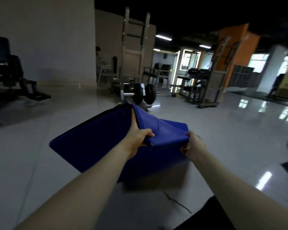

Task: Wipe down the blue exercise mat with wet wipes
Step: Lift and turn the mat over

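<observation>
While the left hand (140,138) and right hand (192,145) are each gripping an edge of the blue exercise mat (93,146), it is hanging folded above the floor (223,130); laying it flat comes next, and no wipes are showing.

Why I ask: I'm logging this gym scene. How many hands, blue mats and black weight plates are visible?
Blue exercise mat: 1
Hands: 2, left hand and right hand, both gripping the mat's folded edge
Black weight plates: 2
Total: 5
</observation>
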